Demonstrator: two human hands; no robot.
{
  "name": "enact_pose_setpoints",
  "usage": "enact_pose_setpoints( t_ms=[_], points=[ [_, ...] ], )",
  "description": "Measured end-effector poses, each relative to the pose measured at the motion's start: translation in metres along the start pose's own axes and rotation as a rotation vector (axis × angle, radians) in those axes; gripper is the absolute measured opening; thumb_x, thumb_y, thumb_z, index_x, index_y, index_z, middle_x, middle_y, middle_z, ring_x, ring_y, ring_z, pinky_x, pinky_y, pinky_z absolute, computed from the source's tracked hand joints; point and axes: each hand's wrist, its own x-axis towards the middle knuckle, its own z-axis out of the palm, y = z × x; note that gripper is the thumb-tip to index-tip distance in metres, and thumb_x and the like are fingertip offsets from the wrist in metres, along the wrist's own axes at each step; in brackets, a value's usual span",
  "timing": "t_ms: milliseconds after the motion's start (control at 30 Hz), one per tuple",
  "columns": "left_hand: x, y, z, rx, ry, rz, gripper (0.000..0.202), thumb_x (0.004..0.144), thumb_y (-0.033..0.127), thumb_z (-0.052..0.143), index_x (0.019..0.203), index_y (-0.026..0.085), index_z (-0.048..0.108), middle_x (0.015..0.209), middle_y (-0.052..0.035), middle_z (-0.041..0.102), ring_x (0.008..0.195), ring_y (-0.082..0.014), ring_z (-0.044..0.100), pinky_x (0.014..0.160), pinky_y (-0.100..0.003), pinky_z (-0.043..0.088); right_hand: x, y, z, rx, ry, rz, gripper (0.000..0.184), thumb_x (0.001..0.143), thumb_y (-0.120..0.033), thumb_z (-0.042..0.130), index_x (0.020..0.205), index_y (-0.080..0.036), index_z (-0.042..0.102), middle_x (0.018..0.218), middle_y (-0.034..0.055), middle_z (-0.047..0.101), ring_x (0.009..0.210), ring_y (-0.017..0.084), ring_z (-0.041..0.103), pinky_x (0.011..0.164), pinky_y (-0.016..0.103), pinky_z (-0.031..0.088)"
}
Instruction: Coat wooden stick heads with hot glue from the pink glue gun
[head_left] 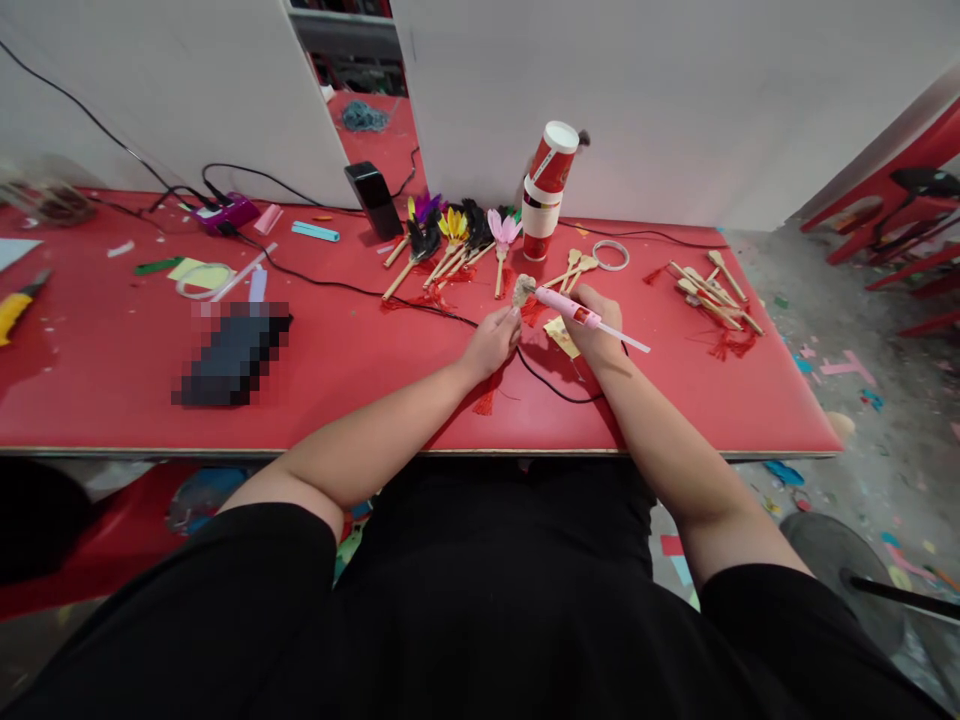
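My left hand [490, 346] is closed round a small wooden stick whose tan, flat head [521, 291] sticks up past the fingers. Below that hand hangs a red tassel [486, 402]. In my right hand [600, 322] is a pink glue gun [564, 304], with a pale glue stick [628, 339] jutting from its back. The gun's nozzle is at the tan head; whether they touch I cannot tell. Beside my right hand lies a yellow paper piece [562, 338]. Behind my hands are feathered sticks, among them one with pink feathers [503, 228] and one with yellow feathers [453, 226].
Stacked red-and-white cups [541, 215] stand by the wall, near a roll of tape [610, 256]. Several tasselled sticks [716, 295] lie at the right. A black cable [352, 285] runs from a purple power strip [229, 213]. Leftward are a blurred dark object [232, 360] and a yellow cutter [15, 312].
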Motion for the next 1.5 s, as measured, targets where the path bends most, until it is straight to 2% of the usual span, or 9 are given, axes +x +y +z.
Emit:
enact_pose_setpoints(
  t_ms=[100, 300, 467, 567, 767, 1000, 1167, 1300, 1500],
  points=[
    [0.000, -0.001, -0.001, 0.020, -0.007, 0.026, 0.068, 0.116, 0.077, 0.070, 0.080, 0.026, 0.044, 0.058, 0.0096, 0.035, 0.048, -0.0072, 0.025, 0.049, -0.026, 0.018, 0.001, -0.001, -0.003, -0.028, 0.017, -0.041, 0.036, 0.109, -0.053, 0.066, 0.085, -0.029, 0.054, 0.074, 0.0007, 0.064, 0.069, 0.020, 0.057, 0.070, 0.036, 0.036],
    [0.004, -0.006, -0.002, 0.053, -0.010, 0.048, 0.072, 0.113, 0.085, 0.069, 0.080, 0.026, 0.042, 0.059, 0.0092, 0.035, 0.048, -0.0077, 0.026, 0.049, -0.027, 0.018, 0.004, -0.002, -0.010, -0.141, 0.034, -0.077, 0.023, 0.098, -0.043, 0.071, 0.087, -0.029, 0.057, 0.076, 0.0017, 0.066, 0.072, 0.022, 0.058, 0.070, 0.035, 0.035],
    [0.005, -0.008, -0.002, 0.063, -0.003, 0.030, 0.072, 0.114, 0.084, 0.068, 0.080, 0.026, 0.041, 0.059, 0.0095, 0.034, 0.049, -0.0074, 0.024, 0.049, -0.027, 0.017, 0.003, -0.008, -0.015, -0.198, 0.013, -0.083, 0.041, 0.100, -0.048, 0.073, 0.080, -0.030, 0.042, 0.071, 0.0006, 0.058, 0.067, 0.019, 0.047, 0.069, 0.036, 0.032],
    [0.004, -0.007, -0.003, 0.063, 0.002, 0.031, 0.069, 0.116, 0.081, 0.066, 0.081, 0.026, 0.042, 0.060, 0.0093, 0.035, 0.049, -0.0073, 0.024, 0.049, -0.026, 0.018, 0.003, -0.010, -0.015, -0.192, -0.015, -0.095, 0.042, 0.102, -0.046, 0.072, 0.081, -0.030, 0.040, 0.071, -0.0002, 0.054, 0.067, 0.019, 0.045, 0.070, 0.036, 0.031],
    [0.003, -0.004, -0.003, 0.044, -0.001, 0.030, 0.068, 0.116, 0.079, 0.069, 0.082, 0.026, 0.044, 0.061, 0.0092, 0.035, 0.051, -0.0081, 0.026, 0.051, -0.027, 0.019, 0.005, -0.004, -0.014, -0.122, -0.071, -0.093, 0.030, 0.091, -0.027, 0.070, 0.085, -0.030, 0.042, 0.074, 0.0003, 0.057, 0.070, 0.019, 0.048, 0.071, 0.036, 0.033],
    [0.001, 0.000, -0.001, 0.043, 0.024, 0.005, 0.066, 0.118, 0.074, 0.070, 0.081, 0.025, 0.044, 0.060, 0.0087, 0.037, 0.050, -0.0076, 0.025, 0.051, -0.028, 0.017, 0.007, 0.001, -0.011, -0.078, -0.058, -0.106, 0.034, 0.097, -0.039, 0.071, 0.085, -0.030, 0.041, 0.077, 0.0022, 0.060, 0.074, 0.021, 0.054, 0.073, 0.037, 0.033],
    [0.000, 0.003, 0.001, 0.056, 0.033, 0.003, 0.066, 0.118, 0.072, 0.070, 0.080, 0.026, 0.043, 0.059, 0.0093, 0.034, 0.051, -0.0083, 0.024, 0.052, -0.028, 0.016, 0.008, 0.001, -0.012, -0.114, -0.056, -0.108, 0.033, 0.095, -0.033, 0.071, 0.086, -0.030, 0.039, 0.077, 0.0016, 0.059, 0.074, 0.021, 0.051, 0.072, 0.037, 0.030],
    [0.000, 0.003, 0.001, 0.059, 0.029, 0.013, 0.065, 0.119, 0.072, 0.069, 0.081, 0.026, 0.043, 0.060, 0.0090, 0.035, 0.051, -0.0086, 0.025, 0.052, -0.028, 0.016, 0.007, 0.001, -0.012, -0.098, -0.045, -0.112, 0.031, 0.100, -0.032, 0.067, 0.087, -0.030, 0.038, 0.079, 0.0014, 0.059, 0.075, 0.021, 0.052, 0.073, 0.037, 0.030],
    [0.000, 0.001, 0.000, 0.054, 0.016, 0.025, 0.062, 0.121, 0.068, 0.067, 0.082, 0.025, 0.045, 0.061, 0.0087, 0.036, 0.051, -0.0089, 0.026, 0.052, -0.028, 0.016, 0.007, 0.000, -0.011, -0.076, -0.050, -0.100, 0.030, 0.098, -0.030, 0.068, 0.087, -0.030, 0.041, 0.079, 0.0021, 0.061, 0.078, 0.023, 0.055, 0.073, 0.037, 0.031]
  ],
)
